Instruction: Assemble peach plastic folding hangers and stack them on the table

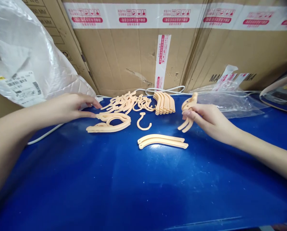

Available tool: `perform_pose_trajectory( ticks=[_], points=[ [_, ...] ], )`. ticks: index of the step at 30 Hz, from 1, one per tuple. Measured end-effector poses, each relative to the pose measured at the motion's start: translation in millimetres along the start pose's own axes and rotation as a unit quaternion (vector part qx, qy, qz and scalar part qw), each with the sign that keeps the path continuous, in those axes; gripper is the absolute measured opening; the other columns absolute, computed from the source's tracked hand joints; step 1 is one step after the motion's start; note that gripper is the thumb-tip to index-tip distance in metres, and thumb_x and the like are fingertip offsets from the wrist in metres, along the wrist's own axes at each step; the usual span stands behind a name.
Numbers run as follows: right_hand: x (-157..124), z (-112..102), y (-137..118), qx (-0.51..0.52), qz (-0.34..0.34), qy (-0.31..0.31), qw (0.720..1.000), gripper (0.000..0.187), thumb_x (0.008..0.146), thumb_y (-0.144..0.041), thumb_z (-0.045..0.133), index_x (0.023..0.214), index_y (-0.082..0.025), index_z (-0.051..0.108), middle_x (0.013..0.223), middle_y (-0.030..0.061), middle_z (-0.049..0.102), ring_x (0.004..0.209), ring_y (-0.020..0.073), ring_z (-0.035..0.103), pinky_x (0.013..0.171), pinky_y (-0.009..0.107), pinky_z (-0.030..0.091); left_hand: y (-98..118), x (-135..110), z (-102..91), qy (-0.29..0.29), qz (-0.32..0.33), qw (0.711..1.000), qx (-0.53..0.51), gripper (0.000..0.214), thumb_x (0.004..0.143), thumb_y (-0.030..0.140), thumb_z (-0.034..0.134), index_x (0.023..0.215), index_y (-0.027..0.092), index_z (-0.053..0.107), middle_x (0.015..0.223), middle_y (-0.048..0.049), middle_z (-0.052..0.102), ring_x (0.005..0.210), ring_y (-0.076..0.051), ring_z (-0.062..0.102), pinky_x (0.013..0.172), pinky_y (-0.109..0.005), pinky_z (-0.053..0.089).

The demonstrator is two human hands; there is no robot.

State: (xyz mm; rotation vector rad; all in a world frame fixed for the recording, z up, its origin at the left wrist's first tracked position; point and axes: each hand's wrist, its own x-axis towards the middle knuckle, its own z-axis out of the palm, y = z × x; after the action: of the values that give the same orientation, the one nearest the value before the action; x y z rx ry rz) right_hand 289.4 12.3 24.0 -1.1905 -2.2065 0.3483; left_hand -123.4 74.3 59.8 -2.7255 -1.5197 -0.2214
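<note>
My left hand [72, 106] reaches in from the left, thumb and forefinger pinched on the end of a peach plastic hanger piece [109, 122] that lies on the blue table [133, 186]. My right hand [207, 119] holds a small bundle of curved peach hanger arms [188, 112] upright above the table. A single loose hook [142, 122] lies between the hands. In front of it rest two long curved arms [162, 141]. Behind them sit a pile of hooks [127, 102] and a neat stack of arms [164, 103].
Large cardboard boxes [138, 57] with printed tape wall off the back. A white plastic bag with a label [25, 61] bulges at the left. Clear plastic bags [227, 99] lie at the right rear. A white cable [44, 134] runs along the table's left.
</note>
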Motion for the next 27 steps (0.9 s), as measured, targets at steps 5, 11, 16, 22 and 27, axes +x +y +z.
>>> perform_pose_trajectory(
  ticks=[5,11,16,22,27],
  points=[
    [-2,1,5,-0.099,-0.057,-0.058,0.992,0.039,0.100,-0.043,0.034,0.072,-0.020,0.047,0.071,0.0027,0.053,0.068,0.0162,0.050,0.065,0.029,0.036,-19,4,16.8,-0.014,0.016,1.000,-0.007,0.084,0.066,0.090,0.042,0.101,0.020,0.071,0.094,-0.0002,0.075,0.068,-0.013,0.060,0.057,-0.020,0.044],
    [-1,1,7,-0.138,-0.032,-0.095,0.985,0.042,0.100,-0.049,0.033,0.070,-0.021,0.044,0.061,-0.0009,0.049,0.057,0.0138,0.047,0.059,0.027,0.032,-26,5,28.5,-0.025,-0.012,1.000,0.003,0.096,0.063,0.096,0.029,0.105,0.019,0.070,0.096,-0.0026,0.074,0.077,-0.017,0.064,0.070,-0.026,0.049],
    [-3,3,9,-0.183,-0.006,-0.127,0.975,0.038,0.100,-0.049,0.031,0.079,-0.022,0.046,0.057,-0.0027,0.047,0.052,0.0150,0.047,0.056,0.027,0.030,-15,6,26.2,-0.062,-0.029,0.998,0.004,0.100,0.063,0.096,0.020,0.102,0.018,0.069,0.099,-0.0032,0.073,0.080,-0.017,0.062,0.073,-0.025,0.046],
    [-3,9,12,-0.213,-0.014,-0.161,0.964,0.043,0.099,-0.054,0.029,0.074,-0.022,0.042,0.061,-0.0021,0.047,0.055,0.0153,0.049,0.056,0.027,0.029,-6,6,24.0,-0.095,-0.052,0.994,0.011,0.091,0.076,0.088,0.021,0.104,0.015,0.067,0.100,-0.0045,0.071,0.082,-0.018,0.060,0.074,-0.024,0.042],
    [-3,10,11,-0.208,-0.018,-0.170,0.963,0.043,0.099,-0.053,0.029,0.073,-0.022,0.041,0.063,-0.0014,0.049,0.056,0.0150,0.049,0.056,0.027,0.031,-8,7,24.3,-0.105,-0.061,0.993,0.010,0.084,0.078,0.084,0.025,0.104,0.016,0.066,0.099,-0.0038,0.071,0.082,-0.018,0.060,0.074,-0.024,0.040]
  ],
)
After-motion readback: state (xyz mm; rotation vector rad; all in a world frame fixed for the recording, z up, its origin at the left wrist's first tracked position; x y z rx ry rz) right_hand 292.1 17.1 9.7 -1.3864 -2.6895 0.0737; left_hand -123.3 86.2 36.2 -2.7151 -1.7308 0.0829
